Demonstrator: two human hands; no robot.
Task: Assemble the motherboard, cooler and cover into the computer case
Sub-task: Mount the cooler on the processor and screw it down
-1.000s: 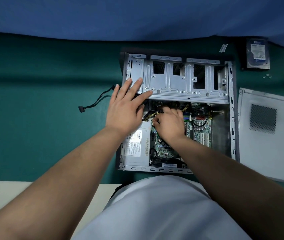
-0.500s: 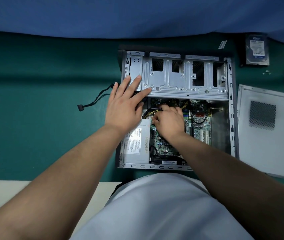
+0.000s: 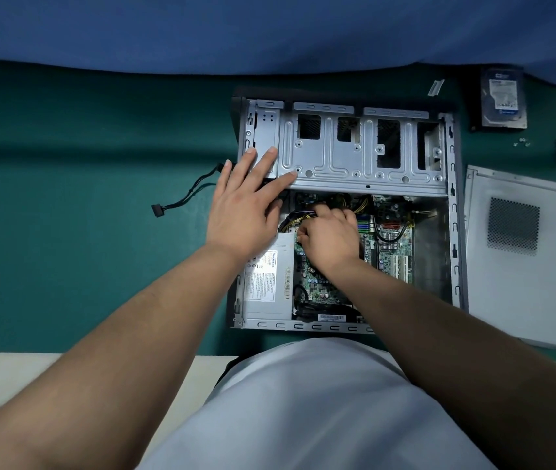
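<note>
Head view, looking down. Case (image 3: 453, 232) lies open on its side on green mat (image 3: 83, 198), w/ drive cage (image 3: 354, 154) across its far part. Board (image 3: 395, 245) sits inside the case, below the cage; PSU (image 3: 266, 283) at the case's near-left corner. Left hand (image 3: 242, 212): fingers straight & spread, flat on the cage's left end and case edge, grasping nothing. Right hand (image 3: 330, 237): fingers curled down among the wires (image 3: 295, 218) over the board; whether they pinch a plug cannot be told. Cover (image 3: 524, 252) lies flat on the mat just right of the case, apart from it. Hard drive (image 3: 502, 96) far right, by blue cloth (image 3: 269, 28). Loose cable (image 3: 185, 198) on the mat left of the case. Cooler not identifiable.
</note>
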